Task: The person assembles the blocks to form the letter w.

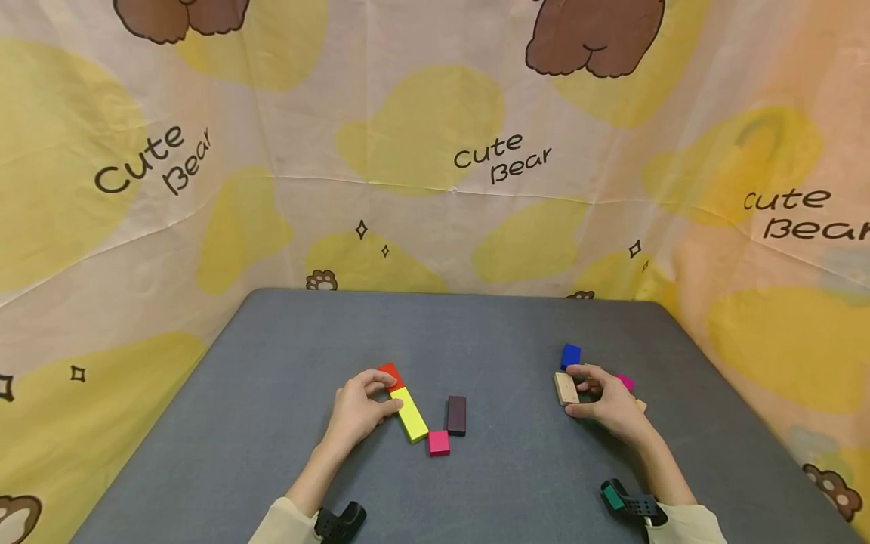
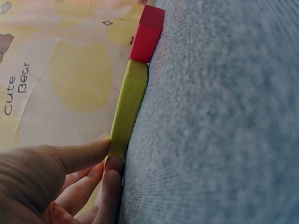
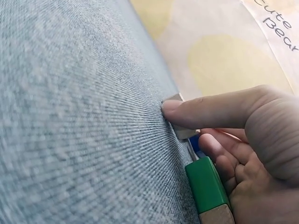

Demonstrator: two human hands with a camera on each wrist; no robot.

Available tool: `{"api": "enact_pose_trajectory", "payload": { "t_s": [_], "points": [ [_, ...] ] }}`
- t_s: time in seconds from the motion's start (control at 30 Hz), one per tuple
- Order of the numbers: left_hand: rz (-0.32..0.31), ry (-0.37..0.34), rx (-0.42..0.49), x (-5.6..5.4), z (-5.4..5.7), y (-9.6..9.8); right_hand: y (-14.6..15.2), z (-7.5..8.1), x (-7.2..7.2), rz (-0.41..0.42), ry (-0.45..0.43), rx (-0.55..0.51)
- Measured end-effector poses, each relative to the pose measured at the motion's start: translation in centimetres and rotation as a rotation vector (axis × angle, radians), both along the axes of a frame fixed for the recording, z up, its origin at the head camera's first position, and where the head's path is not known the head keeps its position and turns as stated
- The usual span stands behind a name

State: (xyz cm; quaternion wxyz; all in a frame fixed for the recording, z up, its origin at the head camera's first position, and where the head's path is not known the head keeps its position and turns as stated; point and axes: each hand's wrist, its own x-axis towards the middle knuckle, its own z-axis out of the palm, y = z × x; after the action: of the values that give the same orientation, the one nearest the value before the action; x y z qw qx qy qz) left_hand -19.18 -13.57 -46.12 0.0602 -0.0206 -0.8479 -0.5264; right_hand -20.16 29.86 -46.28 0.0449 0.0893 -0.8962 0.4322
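Note:
At the left, my left hand has its thumb against the yellow block and its fingertips over the red block. These two blocks lie end to end in a slanting line. In the left wrist view the fingers hide the red block, and the thumb meets the yellow block's near end. A pink block adjoins the other end of the yellow one. My right hand pinches a pale wooden block between thumb and fingers, close down at the table.
A dark purple block lies beside the pink one. Around my right hand are a blue block, a magenta block and a green block. The grey table ends at a printed cloth backdrop.

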Motion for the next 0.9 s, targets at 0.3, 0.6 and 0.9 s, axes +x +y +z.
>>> {"api": "enact_pose_trajectory", "payload": {
  "t_s": [0.3, 0.6, 0.9],
  "points": [
    [0.001, 0.004, -0.004, -0.1, -0.03, 0.01, 0.04, -0.16, 0.0, 0.007, 0.016, 0.006],
    [-0.003, 0.003, -0.001, -0.06, 0.09, -0.05, -0.03, -0.06, 0.08, 0.001, 0.01, 0.017],
    [-0.001, 0.001, -0.002, 0.01, 0.1, -0.04, -0.2, 0.11, 0.18, 0.001, 0.022, 0.014]
  ]
}}
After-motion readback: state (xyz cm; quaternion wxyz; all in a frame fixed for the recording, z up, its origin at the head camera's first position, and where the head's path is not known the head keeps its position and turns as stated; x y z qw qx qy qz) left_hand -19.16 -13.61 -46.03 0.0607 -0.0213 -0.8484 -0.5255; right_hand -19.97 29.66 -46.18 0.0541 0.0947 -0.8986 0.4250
